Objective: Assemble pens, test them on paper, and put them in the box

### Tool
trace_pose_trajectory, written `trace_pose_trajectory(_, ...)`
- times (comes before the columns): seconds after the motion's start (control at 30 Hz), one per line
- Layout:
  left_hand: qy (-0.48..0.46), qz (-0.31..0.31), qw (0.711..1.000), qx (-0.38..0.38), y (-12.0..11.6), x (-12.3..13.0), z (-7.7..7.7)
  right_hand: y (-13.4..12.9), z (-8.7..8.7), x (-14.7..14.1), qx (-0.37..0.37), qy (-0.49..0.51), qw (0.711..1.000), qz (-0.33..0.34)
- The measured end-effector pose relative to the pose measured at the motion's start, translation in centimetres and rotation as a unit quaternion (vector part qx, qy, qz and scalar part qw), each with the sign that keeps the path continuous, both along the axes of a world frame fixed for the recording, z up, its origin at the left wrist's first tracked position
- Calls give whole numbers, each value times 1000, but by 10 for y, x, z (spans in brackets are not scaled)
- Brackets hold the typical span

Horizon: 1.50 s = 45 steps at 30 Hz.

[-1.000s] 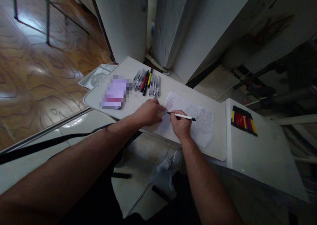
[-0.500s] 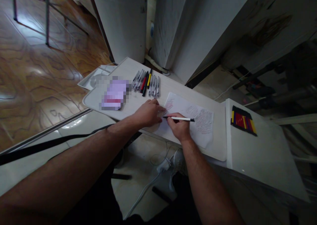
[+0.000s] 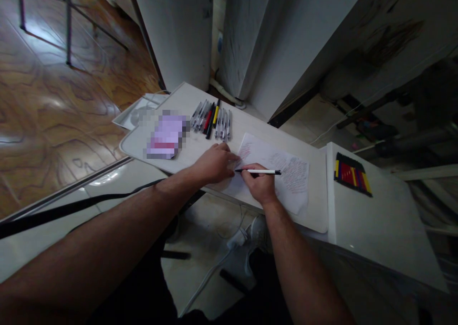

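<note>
My right hand [image 3: 259, 184] grips a white pen [image 3: 263, 172] with black ends, its tip down at the left part of a sheet of paper [image 3: 274, 186]. Handwriting in dark and reddish ink covers much of the sheet's upper and right parts. Flat on the paper's left edge rests my left hand [image 3: 217, 163], fingers stretched toward the pen tip. Beyond it on the white table [image 3: 250, 124] lie several clear pens [image 3: 223, 124], along with a red pen [image 3: 208, 120], a black pen [image 3: 211, 122] and a yellow pen [image 3: 215, 114].
A purple blurred-out object [image 3: 166, 134] lies on the table's left side. Several black, red and yellow pens [image 3: 352, 174] sit in a row on a white surface to the right. Below the table, a white cable [image 3: 211, 272] runs across the floor near a shoe [image 3: 258, 232].
Almost nothing differs. The pen in my right hand has shifted very slightly at the same spot on the paper; my left hand stays in place.
</note>
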<state>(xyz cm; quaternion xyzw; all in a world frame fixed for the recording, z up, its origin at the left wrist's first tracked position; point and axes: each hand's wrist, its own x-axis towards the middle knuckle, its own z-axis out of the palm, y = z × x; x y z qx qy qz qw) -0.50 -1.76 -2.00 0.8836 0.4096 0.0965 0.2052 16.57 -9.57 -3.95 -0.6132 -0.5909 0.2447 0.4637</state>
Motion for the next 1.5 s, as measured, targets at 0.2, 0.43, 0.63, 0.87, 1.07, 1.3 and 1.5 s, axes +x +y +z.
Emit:
trace_pose_trajectory(0.2, 7, 1, 1000, -1, 0, -1, 1, 7, -9, 3, 8, 0, 994, -107)
trace_pose_trajectory(0.43, -6, 1, 1000, -4, 0, 0, -1, 6, -9, 4, 10, -9, 994, -105)
trace_pose_trajectory(0.63, -8, 1, 1000, -5, -1, -1, 1, 7, -10, 2, 2, 5, 994, -107)
trace_pose_trajectory(0.87, -4, -10, 1000, 3, -2, -7, 4, 4, 4, 9, 31, -20, 994, -100)
trace_pose_trajectory(1.07, 4, 1, 1000, 12, -1, -9, 4, 3, 13, 19, 22, -52, 997, -60)
trace_pose_trajectory(1.3, -33, 36, 999, 4, -5, -5, 7, 2, 26, 16, 30, -10, 995, -92)
trace_pose_trajectory(1.5, -145, 105, 983, -39, -13, 2, 19, 2, 34, 13, 72, 19, 989, -131)
